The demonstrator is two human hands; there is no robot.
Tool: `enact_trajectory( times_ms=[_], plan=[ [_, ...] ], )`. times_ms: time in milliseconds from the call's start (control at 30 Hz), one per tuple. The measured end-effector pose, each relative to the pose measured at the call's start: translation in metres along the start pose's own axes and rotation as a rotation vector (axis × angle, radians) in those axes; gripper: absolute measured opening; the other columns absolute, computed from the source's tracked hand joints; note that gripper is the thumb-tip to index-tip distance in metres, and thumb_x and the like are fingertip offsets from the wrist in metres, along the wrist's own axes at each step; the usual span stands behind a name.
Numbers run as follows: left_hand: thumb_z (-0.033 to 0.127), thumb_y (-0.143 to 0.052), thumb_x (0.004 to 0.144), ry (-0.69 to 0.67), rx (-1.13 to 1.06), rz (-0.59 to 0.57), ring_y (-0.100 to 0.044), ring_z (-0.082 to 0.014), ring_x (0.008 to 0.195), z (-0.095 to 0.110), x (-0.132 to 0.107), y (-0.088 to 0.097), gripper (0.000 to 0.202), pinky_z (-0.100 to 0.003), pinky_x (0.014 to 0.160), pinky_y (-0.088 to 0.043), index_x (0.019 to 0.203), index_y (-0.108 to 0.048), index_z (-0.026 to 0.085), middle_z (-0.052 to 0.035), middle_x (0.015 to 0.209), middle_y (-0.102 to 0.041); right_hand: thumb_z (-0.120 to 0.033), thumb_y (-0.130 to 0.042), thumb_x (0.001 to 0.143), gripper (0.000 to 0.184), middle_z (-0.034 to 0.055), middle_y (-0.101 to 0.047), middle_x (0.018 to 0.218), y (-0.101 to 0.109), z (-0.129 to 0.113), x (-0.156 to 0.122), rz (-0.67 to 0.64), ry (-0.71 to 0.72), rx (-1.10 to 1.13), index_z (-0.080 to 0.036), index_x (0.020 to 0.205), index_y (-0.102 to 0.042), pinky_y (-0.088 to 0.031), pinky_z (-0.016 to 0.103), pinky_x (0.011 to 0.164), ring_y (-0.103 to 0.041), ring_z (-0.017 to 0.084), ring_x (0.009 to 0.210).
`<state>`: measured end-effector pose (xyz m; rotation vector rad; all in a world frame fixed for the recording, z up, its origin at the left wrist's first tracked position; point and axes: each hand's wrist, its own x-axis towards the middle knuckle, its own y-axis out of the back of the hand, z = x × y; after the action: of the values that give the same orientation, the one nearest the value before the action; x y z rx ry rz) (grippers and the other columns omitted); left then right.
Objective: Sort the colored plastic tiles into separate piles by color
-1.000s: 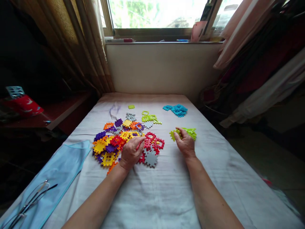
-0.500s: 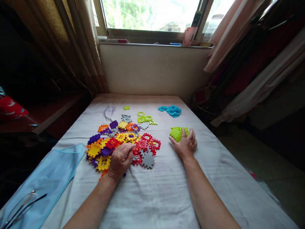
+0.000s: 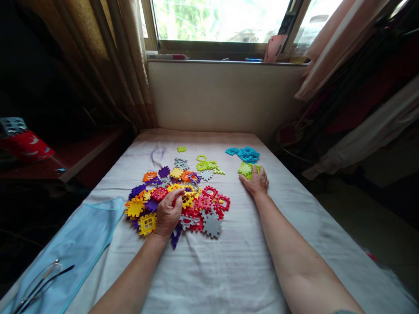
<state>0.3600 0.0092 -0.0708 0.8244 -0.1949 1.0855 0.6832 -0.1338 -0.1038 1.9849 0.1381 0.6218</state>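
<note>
A heap of toothed plastic interlocking tiles [image 3: 135, 207], in yellow, purple, red, orange and grey, lies on the white cloth. Over its near middle is my left hand [image 3: 168, 213], thumb and fingers drawn together; whether a tile is pinched there is hidden. Off to the right, my right hand [image 3: 257, 181] has its fingers over a small stack of lime green tiles [image 3: 245, 170], gripping it against the cloth. Just beyond that stack sits a pile of blue tiles [image 3: 248, 154]. More lime green tiles [image 3: 207, 165] lie flat between the heap and my right hand.
A light blue cloth [image 3: 78, 235] with eyeglasses [image 3: 42, 281] on it lies at the left edge. One lime green tile [image 3: 181, 149] is far back. Ahead are a wall and a windowsill holding a pink cup [image 3: 274, 48]. Curtains [image 3: 124, 65] hang left.
My right hand has moved away from me with the lime green stack, closer to the blue pile. My left hand has shifted slightly over the heap. The whole view has turned a little left.
</note>
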Motion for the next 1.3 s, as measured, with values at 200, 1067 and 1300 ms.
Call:
enact_trajectory(
  times_ms=[200, 1067, 1300],
  plan=[
    [0.030, -0.047, 0.089, 0.019, 0.007, -0.002, -0.071, -0.0175, 0.093, -0.007, 0.020, -0.008, 0.026, -0.032, 0.088, -0.057, 0.100, -0.070, 0.022, -0.0032, 0.100, -0.076, -0.046, -0.057, 0.085, 0.054, 0.0181, -0.041, 0.147, 0.009, -0.027, -0.012, 0.191, 0.167, -0.009, -0.019, 0.131, -0.056, -0.021, 0.059, 0.107, -0.032, 0.037, 0.135],
    [0.030, -0.052, 0.088, 0.006, -0.047, -0.010, -0.073, -0.0173, 0.081, -0.010, 0.019, -0.009, 0.024, -0.028, 0.077, -0.059, 0.095, -0.073, 0.020, -0.0032, 0.090, -0.077, -0.025, -0.053, 0.088, 0.020, 0.0094, -0.068, 0.099, 0.008, -0.070, -0.028, -0.064, 0.284, 0.060, -0.019, 0.095, -0.071, -0.037, 0.031, 0.080, -0.057, 0.023, 0.092],
    [0.027, -0.053, 0.087, -0.009, -0.058, -0.002, -0.073, -0.0156, 0.079, -0.007, 0.019, -0.008, 0.023, -0.026, 0.077, -0.059, 0.095, -0.072, 0.019, -0.0026, 0.089, -0.077, -0.028, -0.051, 0.086, 0.022, 0.0095, -0.067, 0.095, 0.010, -0.039, -0.016, 0.193, 0.250, 0.099, -0.019, 0.090, -0.071, -0.039, 0.034, 0.083, -0.056, 0.024, 0.091]
  ],
)
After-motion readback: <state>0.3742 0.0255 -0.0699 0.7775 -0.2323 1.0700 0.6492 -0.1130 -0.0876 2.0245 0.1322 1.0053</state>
